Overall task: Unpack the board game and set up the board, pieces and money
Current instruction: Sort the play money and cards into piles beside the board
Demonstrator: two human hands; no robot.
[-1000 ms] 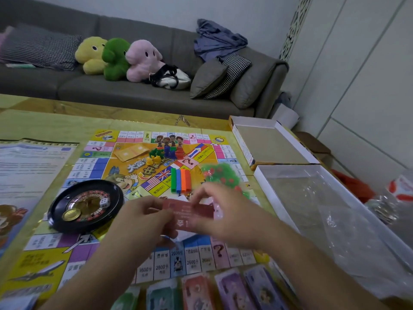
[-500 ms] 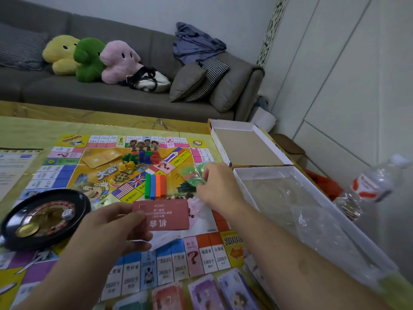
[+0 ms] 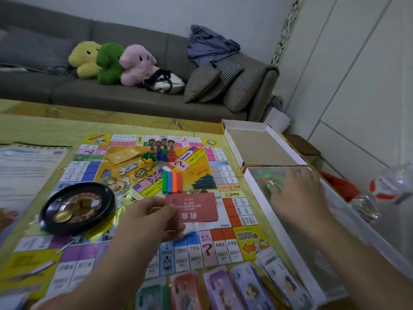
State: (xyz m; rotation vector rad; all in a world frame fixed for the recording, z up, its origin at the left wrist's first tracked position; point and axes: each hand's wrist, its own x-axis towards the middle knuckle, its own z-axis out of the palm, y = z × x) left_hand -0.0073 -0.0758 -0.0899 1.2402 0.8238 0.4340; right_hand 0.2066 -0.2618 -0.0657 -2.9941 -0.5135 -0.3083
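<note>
From the head camera, the board (image 3: 201, 175) lay unfolded mid-frame, with pawns, coloured sticks (image 3: 171, 182) and a roulette tray (image 3: 77, 209) on it. Money stacks (image 3: 221, 289) lined the bottom edge, so setup looked nearly done. The left hand (image 3: 149, 222) pinched a red card deck (image 3: 194, 208), still unplaced. The right hand (image 3: 299, 198) reached into the box tray (image 3: 257, 191) at right over a green bag (image 3: 269, 183); its grip was unclear. Free board space remained centre-right.

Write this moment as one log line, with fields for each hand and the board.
left hand: holds red card stack over board | right hand: in open box, on green-red bag | board: unfolded, pieces on it
</note>
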